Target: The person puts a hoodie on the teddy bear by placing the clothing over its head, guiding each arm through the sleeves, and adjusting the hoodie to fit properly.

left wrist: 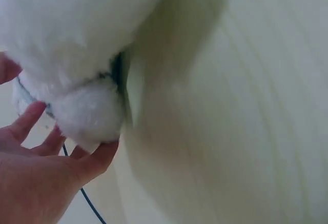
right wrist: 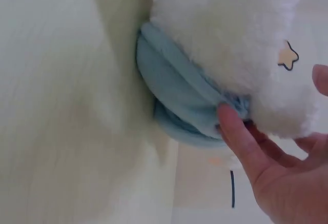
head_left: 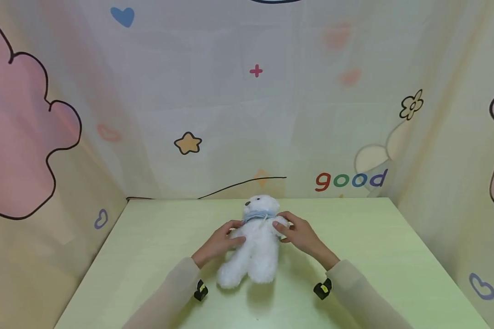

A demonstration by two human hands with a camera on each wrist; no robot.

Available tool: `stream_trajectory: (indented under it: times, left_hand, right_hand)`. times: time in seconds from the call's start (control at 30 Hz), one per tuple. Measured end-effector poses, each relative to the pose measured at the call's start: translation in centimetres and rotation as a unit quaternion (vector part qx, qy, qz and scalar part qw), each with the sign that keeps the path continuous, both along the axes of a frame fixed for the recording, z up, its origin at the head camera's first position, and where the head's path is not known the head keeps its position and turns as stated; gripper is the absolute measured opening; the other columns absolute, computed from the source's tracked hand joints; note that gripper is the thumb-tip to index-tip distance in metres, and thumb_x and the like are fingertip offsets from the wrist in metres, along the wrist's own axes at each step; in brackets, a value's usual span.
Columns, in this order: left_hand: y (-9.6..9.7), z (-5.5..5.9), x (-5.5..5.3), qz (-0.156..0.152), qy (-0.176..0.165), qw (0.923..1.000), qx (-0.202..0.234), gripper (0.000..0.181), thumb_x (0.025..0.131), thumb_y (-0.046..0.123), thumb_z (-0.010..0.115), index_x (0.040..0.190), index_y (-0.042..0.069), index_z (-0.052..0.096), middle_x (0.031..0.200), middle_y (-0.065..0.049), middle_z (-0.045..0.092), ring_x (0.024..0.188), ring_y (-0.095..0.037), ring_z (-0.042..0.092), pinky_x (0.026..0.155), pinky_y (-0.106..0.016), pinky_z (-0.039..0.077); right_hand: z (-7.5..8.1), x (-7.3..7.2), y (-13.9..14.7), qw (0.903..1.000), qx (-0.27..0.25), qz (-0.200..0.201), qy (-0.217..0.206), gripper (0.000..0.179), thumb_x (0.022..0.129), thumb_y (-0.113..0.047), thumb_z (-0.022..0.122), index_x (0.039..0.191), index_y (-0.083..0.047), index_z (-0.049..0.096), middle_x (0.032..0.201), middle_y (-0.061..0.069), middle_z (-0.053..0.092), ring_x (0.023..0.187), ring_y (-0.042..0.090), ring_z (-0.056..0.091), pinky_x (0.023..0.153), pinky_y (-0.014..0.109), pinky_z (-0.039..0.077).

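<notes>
A white plush teddy bear [head_left: 259, 242] with light blue cloth [head_left: 260, 214] around its neck is held at a tilt above the table, its face turned to the left. My left hand [head_left: 219, 243] grips the bear's arm on the left side, thumb in front. On the other side, my right hand [head_left: 303, 234] holds the other arm between thumb and fingers. The right wrist view shows a fold of the blue cloth [right wrist: 179, 88] hanging behind the bear, with a fingertip against it. White fur [left wrist: 87, 111] fills the space by the left fingers in the left wrist view.
The pale green tabletop [head_left: 354, 260] stretches out beneath the bear. A printed cloth backdrop [head_left: 230, 100] with a star, hearts and the word "good" rises along its back edge and both sides. Black bands with yellow marks sit at both wrists.
</notes>
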State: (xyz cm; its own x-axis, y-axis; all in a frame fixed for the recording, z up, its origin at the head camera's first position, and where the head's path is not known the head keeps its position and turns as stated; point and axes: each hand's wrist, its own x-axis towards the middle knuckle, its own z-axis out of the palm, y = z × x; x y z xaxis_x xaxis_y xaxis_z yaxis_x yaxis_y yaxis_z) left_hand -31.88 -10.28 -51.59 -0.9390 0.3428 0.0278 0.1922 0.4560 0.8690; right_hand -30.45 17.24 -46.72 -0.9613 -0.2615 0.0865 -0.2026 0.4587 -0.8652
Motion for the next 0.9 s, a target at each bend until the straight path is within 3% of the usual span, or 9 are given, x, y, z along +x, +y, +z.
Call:
stream_trajectory:
  times: [0.13, 0.23, 0.3, 0.37, 0.47, 0.53, 0.63, 0.77, 0.9]
  left_hand:
    - [0.4, 0.5, 0.2, 0.01, 0.055, 0.9983, 0.019, 0.041, 0.091, 0.023, 0.069, 0.13, 0.014, 0.058, 0.133, -0.006, 0.058, 0.13, -0.027, 0.05, 0.109, -0.048, 0.039]
    - [0.6, 1.4, 0.5, 0.009, 0.086, 0.9959, 0.025, 0.035, 0.091, 0.017, 0.069, 0.125, 0.012, 0.062, 0.128, -0.006, 0.062, 0.126, -0.026, 0.053, 0.108, -0.047, 0.04]
    - [0.8, 1.9, 0.8, -0.006, 0.105, 0.9944, 0.01, 0.031, 0.092, 0.015, 0.068, 0.122, 0.012, 0.063, 0.127, -0.007, 0.062, 0.126, -0.026, 0.054, 0.108, -0.047, 0.041]
    - [1.0, 2.3, 0.9, -0.022, 0.118, 0.9926, -0.016, 0.029, 0.093, 0.016, 0.067, 0.121, 0.012, 0.063, 0.128, -0.007, 0.062, 0.127, -0.028, 0.053, 0.107, -0.047, 0.041]
    - [1.5, 2.7, 0.9, -0.03, 0.15, 0.9864, -0.06, 0.025, 0.094, 0.021, 0.066, 0.118, 0.013, 0.065, 0.127, -0.006, 0.062, 0.124, -0.029, 0.053, 0.105, -0.05, 0.041]
    - [1.8, 2.9, 0.8, -0.026, 0.167, 0.982, -0.085, 0.025, 0.095, 0.026, 0.065, 0.117, 0.015, 0.066, 0.125, -0.005, 0.063, 0.121, -0.028, 0.053, 0.105, -0.05, 0.04]
    - [2.3, 3.2, 0.7, -0.024, 0.198, 0.9695, -0.142, 0.027, 0.095, 0.033, 0.065, 0.116, 0.016, 0.067, 0.122, -0.003, 0.065, 0.116, -0.026, 0.056, 0.1, -0.049, 0.039]
    - [2.6, 3.8, 0.6, -0.04, 0.218, 0.9523, -0.21, 0.035, 0.092, 0.039, 0.067, 0.12, 0.017, 0.066, 0.118, -0.002, 0.066, 0.11, -0.023, 0.059, 0.092, -0.045, 0.04]
    - [2.6, 4.4, 0.7, -0.055, 0.203, 0.9509, -0.227, 0.041, 0.09, 0.036, 0.07, 0.124, 0.015, 0.063, 0.115, -0.002, 0.064, 0.108, -0.022, 0.06, 0.09, -0.043, 0.04]
  right_hand:
    - [-0.5, -0.2, -1.0, 0.9994, -0.011, -0.006, -0.032, 0.036, 0.094, -0.038, 0.064, 0.114, -0.008, 0.059, 0.118, 0.017, 0.06, 0.092, 0.022, 0.071, 0.072, 0.04, 0.061]
    - [-0.9, -0.4, -0.9, 0.9985, 0.041, -0.036, -0.001, 0.029, 0.094, -0.037, 0.065, 0.103, -0.01, 0.059, 0.11, 0.011, 0.063, 0.091, 0.019, 0.066, 0.076, 0.037, 0.059]
    - [-1.2, -0.6, -0.7, 0.9924, 0.094, -0.056, 0.056, 0.025, 0.093, -0.031, 0.066, 0.103, -0.01, 0.06, 0.108, 0.009, 0.064, 0.092, 0.022, 0.063, 0.078, 0.037, 0.054]
    - [-1.4, -0.7, -0.5, 0.9771, 0.145, -0.075, 0.137, 0.019, 0.09, -0.02, 0.067, 0.106, -0.01, 0.062, 0.107, 0.009, 0.065, 0.095, 0.025, 0.06, 0.08, 0.04, 0.049]
    - [-1.3, -0.9, -0.3, 0.9586, 0.154, -0.059, 0.232, 0.023, 0.086, -0.003, 0.063, 0.108, -0.007, 0.066, 0.107, 0.008, 0.066, 0.099, 0.028, 0.061, 0.082, 0.043, 0.051]
    - [-0.9, -0.9, -0.3, 0.9534, 0.147, -0.032, 0.261, 0.022, 0.086, 0.0, 0.061, 0.105, -0.009, 0.069, 0.104, 0.005, 0.068, 0.096, 0.024, 0.062, 0.08, 0.042, 0.052]
    - [-0.4, -1.0, -0.5, 0.958, 0.15, 0.017, 0.244, 0.013, 0.092, -0.009, 0.063, 0.101, -0.012, 0.071, 0.099, -0.001, 0.07, 0.09, 0.015, 0.064, 0.079, 0.036, 0.053]
    - [0.1, -1.1, -0.6, 0.9568, 0.196, 0.052, 0.209, 0.011, 0.092, -0.018, 0.068, 0.101, -0.013, 0.071, 0.098, -0.002, 0.067, 0.089, 0.014, 0.063, 0.079, 0.032, 0.053]
    - [0.7, -0.9, -0.5, 0.9518, 0.23, 0.062, 0.193, 0.018, 0.089, -0.017, 0.07, 0.105, -0.009, 0.07, 0.103, 0.003, 0.068, 0.096, 0.022, 0.065, 0.086, 0.04, 0.053]
